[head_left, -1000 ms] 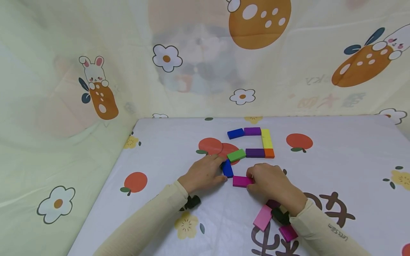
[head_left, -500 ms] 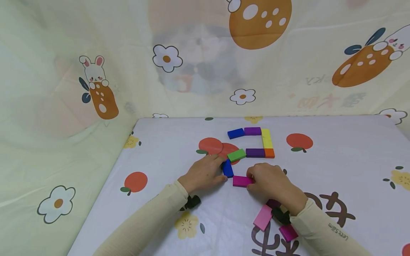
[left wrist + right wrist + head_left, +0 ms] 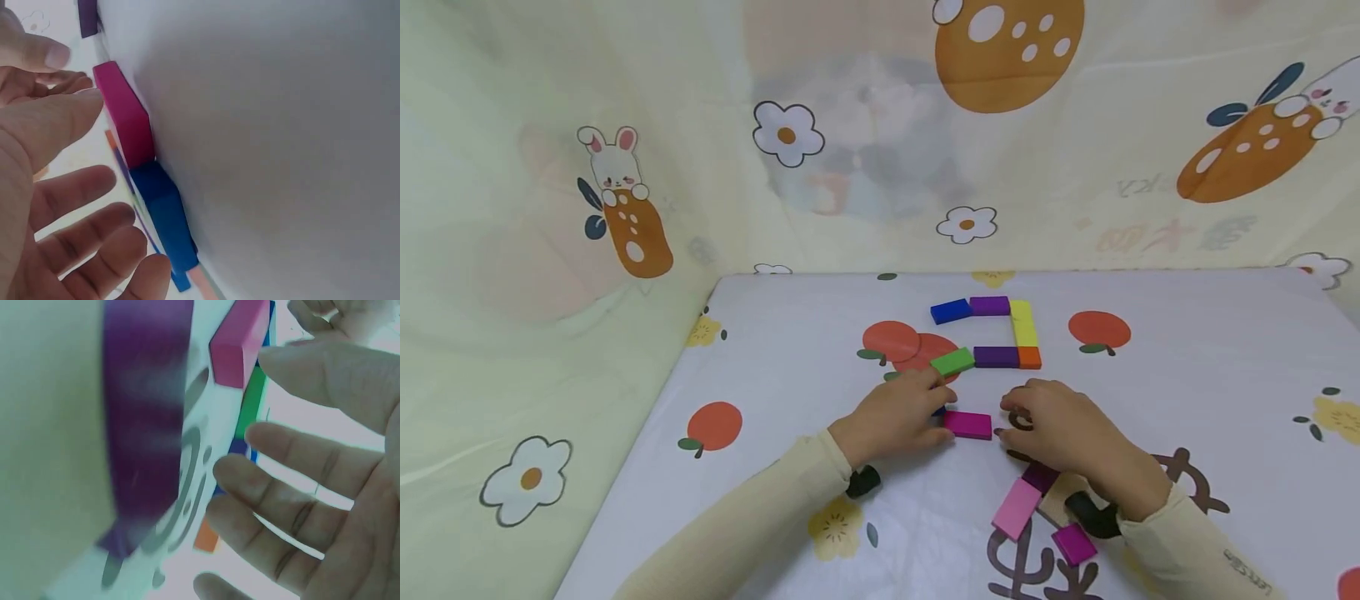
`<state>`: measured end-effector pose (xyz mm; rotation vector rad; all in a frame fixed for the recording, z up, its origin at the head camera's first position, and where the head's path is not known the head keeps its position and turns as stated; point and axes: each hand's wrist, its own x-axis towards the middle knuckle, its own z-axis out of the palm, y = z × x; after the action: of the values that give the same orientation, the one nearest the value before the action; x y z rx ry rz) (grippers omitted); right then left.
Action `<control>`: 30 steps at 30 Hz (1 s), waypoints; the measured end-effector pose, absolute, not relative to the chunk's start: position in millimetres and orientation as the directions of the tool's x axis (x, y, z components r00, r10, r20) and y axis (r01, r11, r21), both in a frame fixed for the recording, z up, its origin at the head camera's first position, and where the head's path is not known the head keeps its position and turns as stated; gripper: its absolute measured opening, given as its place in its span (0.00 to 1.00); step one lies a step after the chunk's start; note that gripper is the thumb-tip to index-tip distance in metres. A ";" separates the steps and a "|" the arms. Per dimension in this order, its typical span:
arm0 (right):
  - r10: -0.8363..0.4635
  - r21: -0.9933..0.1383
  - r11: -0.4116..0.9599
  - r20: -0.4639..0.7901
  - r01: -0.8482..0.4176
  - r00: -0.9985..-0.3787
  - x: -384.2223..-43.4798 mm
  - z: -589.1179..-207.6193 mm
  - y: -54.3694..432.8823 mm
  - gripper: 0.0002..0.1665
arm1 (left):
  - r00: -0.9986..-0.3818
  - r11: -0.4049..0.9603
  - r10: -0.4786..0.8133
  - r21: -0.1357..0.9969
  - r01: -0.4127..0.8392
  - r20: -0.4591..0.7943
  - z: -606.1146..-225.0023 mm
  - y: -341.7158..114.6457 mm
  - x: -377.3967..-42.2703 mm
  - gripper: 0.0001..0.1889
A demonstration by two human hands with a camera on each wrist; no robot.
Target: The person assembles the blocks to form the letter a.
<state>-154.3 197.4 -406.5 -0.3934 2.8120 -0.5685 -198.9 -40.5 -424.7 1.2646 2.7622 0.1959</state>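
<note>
Magenta block (image 3: 967,425) just below frame centre
Left hand (image 3: 897,419), fingers loosely spread, beside it; right hand (image 3: 1071,429) relaxed, fingers parted.

Cream left sleeve (image 3: 737,517) and right sleeve (image 3: 1187,542); black left wrist unit (image 3: 864,482) and right wrist unit (image 3: 1096,517).
Left sleeve: pale cream cloth, close-fitting along the forearm, lightly creased toward the cuff, ending at the wrist. Right sleeve: same cream, soft folds by the cuff, 1 short run of small dark lettering (image 3: 1247,573) on the forearm; begins roughly "Lets", remainder too blurred to read. Left wrist unit: short, stubby, rounded, partly hidden. Right wrist unit: longer visible outline, curved, 1 rounded end, just beside the cuff. Left hand (image 3: 898,417) and right hand (image 3: 1063,425): bare; 4 fingers and 1 thumb visible on each in the wrist views.
</note>
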 end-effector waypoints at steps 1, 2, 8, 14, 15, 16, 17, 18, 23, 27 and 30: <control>-0.315 -0.416 0.883 -0.184 -0.216 -0.931 -152.5 -406.3 200.4 0.19 | -0.640 0.638 0.767 0.147 0.756 -0.041 -424.9 -38.8 -198.8 0.24; -0.319 -0.423 0.880 -0.188 -0.216 -0.929 -150.6 -406.2 202.7 0.18 | -0.631 0.631 0.774 0.138 0.764 -0.043 -425.5 -37.5 -198.9 0.23; -0.336 -0.423 0.877 -0.198 -0.229 -0.921 -134.3 -406.7 214.1 0.19 | -0.611 0.612 0.790 0.107 0.783 -0.043 -429.0 -34.2 -200.1 0.19; -0.345 -0.431 0.868 -0.165 -0.247 -0.924 -119.4 -411.9 222.1 0.17 | -0.588 0.590 0.807 0.095 0.802 -0.042 -430.4 -32.8 -201.4 0.18; -0.349 -0.438 0.864 -0.164 -0.249 -0.923 -117.9 -412.9 222.8 0.17 | -0.586 0.587 0.809 0.093 0.804 -0.041 -430.2 -32.2 -201.5 0.18; -0.356 -0.446 0.859 -0.164 -0.252 -0.920 -116.7 -413.6 222.6 0.17 | -0.585 0.586 0.810 0.091 0.805 -0.042 -429.9 -32.3 -201.4 0.18; -0.360 -0.451 0.855 -0.165 -0.255 -0.918 -115.3 -414.2 222.4 0.17 | -0.585 0.587 0.810 0.091 0.805 -0.043 -429.6 -32.3 -201.5 0.18; -0.365 -0.455 0.853 -0.167 -0.257 -0.916 -114.1 -414.8 222.3 0.17 | -0.585 0.587 0.810 0.091 0.805 -0.043 -429.9 -31.9 -201.7 0.18; -0.390 -0.467 0.838 -0.153 -0.282 -0.908 -109.1 -416.6 222.9 0.18 | -0.595 0.597 0.802 0.096 0.796 -0.056 -429.7 -28.5 -201.3 0.19; -0.392 -0.479 0.835 -0.173 -0.270 -0.904 -106.0 -415.5 222.3 0.21 | -0.613 0.617 0.787 0.099 0.781 -0.070 -429.2 -25.3 -200.5 0.18; -0.392 -0.478 0.838 -0.193 -0.263 -0.899 -104.1 -414.6 221.5 0.25 | -0.621 0.626 0.780 0.098 0.774 -0.075 -429.1 -23.6 -200.3 0.17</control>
<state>-104.1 221.5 -414.6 -0.4986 2.7343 -0.6516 -200.3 -23.6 -429.1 1.3103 2.7320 0.0855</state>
